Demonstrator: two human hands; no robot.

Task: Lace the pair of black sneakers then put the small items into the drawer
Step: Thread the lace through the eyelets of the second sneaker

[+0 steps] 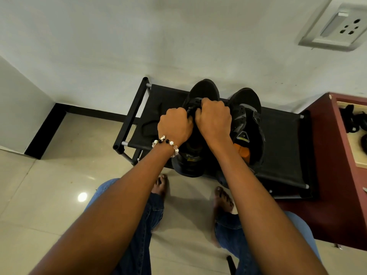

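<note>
Two black sneakers side by side on top shelf of black shoe rack [282, 139], toes toward wall. Left sneaker [204, 92] directly under both hands; toe cap visible beyond the knuckles, heel end visible below the wrists at near edge of shelf. Right sneaker [248, 108] just right of right hand, untouched, tongue open, grey trim and orange insole exposed, eyelets showing no lace.

Left hand [175, 126] clenched at eyelet area of left sneaker, fingers curled under; gripping something dark there, lace or upper cannot be told apart. Right hand [215, 119] likewise clenched, knuckles up, pinching same area, touching left hand at the thumbs. Beaded bracelet [166, 144] on left wrist.

Dark flat item, possibly an insole [150, 126], on shelf fabric left of left hand.

Maroon cabinet [333, 195] well right of right hand, beside the rack. Open drawer [355, 155] at its top, pale interior, holding dark small items [355, 120]; identity unclear.

Below the hands: bare feet on glossy beige tiled floor [59, 191], legs in blue jeans [143, 231]. Wall socket [337, 26] far above right hand on white wall.
</note>
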